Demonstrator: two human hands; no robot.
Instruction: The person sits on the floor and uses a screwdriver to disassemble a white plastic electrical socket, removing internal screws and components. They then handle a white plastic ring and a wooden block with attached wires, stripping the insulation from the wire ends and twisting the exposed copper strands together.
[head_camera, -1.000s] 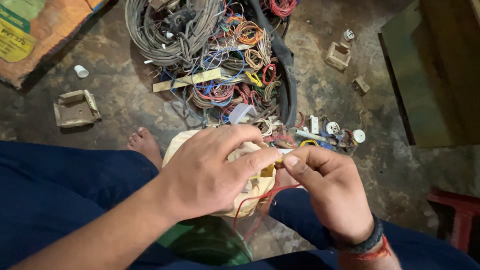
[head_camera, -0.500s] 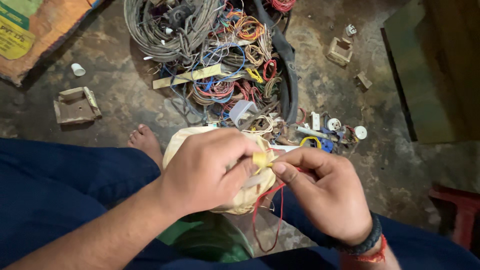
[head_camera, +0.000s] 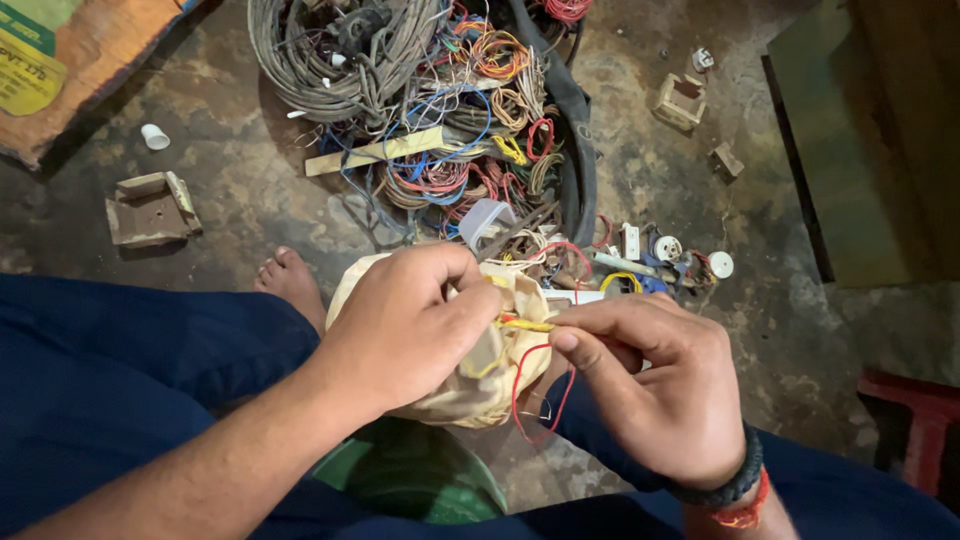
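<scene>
At far left on the stained concrete floor (head_camera: 230, 190) lie a cardboard box (head_camera: 70, 70), a small white cap (head_camera: 155, 137) and a broken grey fitting (head_camera: 150, 208); nearer the viewer, dark blue trousers (head_camera: 120, 380) cover the legs and a bare foot (head_camera: 290, 282) shows just beyond the knee. Centre, the left hand (head_camera: 405, 325) is closed over a cream-coloured bundle (head_camera: 495, 385) held above the lap, fingers curled around its upper side and thumb pressed against its right face. A thin yellow wire (head_camera: 525, 325) runs from the left thumb to the right hand, and a thin red wire (head_camera: 520, 385) loops down just below it, in front of the bundle. Beneath the bundle sits a green bowl-shaped object (head_camera: 410, 470). Behind the hands, a large tangle of grey and coloured wires (head_camera: 430, 110) is heaped on the floor, with small white fittings (head_camera: 665, 255) scattered to its right. Right of centre, the right hand (head_camera: 655, 385) pinches the yellow wire between thumb and forefinger, remaining fingers curled in, touching the bundle's right edge; a dark bracelet (head_camera: 725, 485) circles its wrist. At far right stand a dark green panel (head_camera: 850, 150) and a red stool corner (head_camera: 915, 420).
</scene>
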